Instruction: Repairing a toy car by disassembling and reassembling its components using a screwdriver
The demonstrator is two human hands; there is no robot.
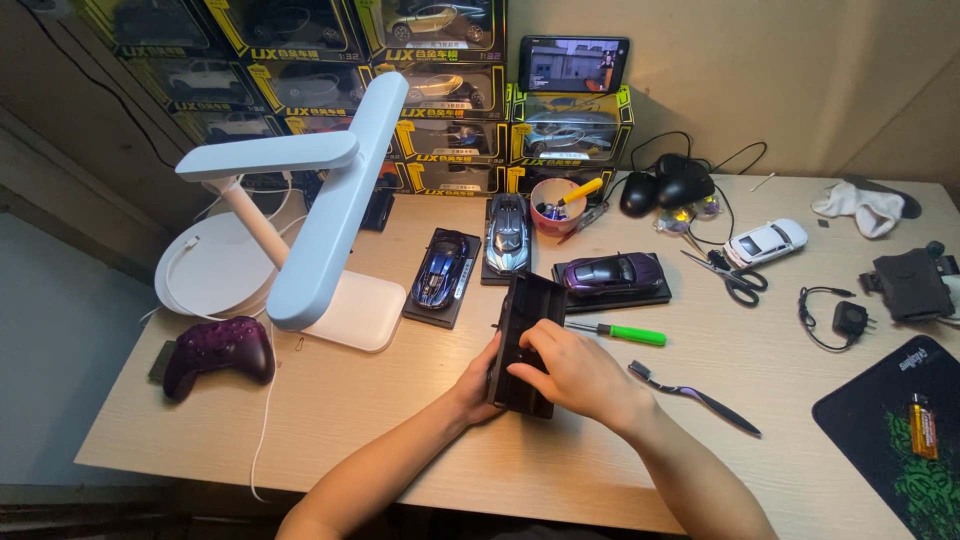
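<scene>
Desk (420, 420) first, pale wood, loaded with stuff. Stacked yellow-and-black toy car boxes (420, 90) along the back wall, phone (574, 64) propped on top with its screen lit. Big white desk lamp (320, 215) on the left, purple game controller (218, 352) just below it. Black mouse pad (900, 430) at the far right corner with a small orange battery (922, 427) lying on it. Then three model cars on black plinths in the middle: blue one (441, 268), silver-blue one (508, 235), purple one (612, 273), plus a loose white car (765, 242) further right with black scissors (735, 278) just beside it. Pink cup (557, 205) full of tools behind those. Front and centre, black display base (527, 325) tipped up on edge, no car visible on it. Left hand (482, 385) wrapped around its lower left side, right hand (575, 375) curled over the near end with fingers pressed on the face, both properly closed on it. Green-handled screwdriver (618, 332) lying just right of the base, not picked up, and a dark toothbrush (695, 396) near the right wrist. Looks like somewhere mid-job: base off the desk and being handled, whether any screws are out can't be told from here, screwdriver untouched at the moment.
</scene>
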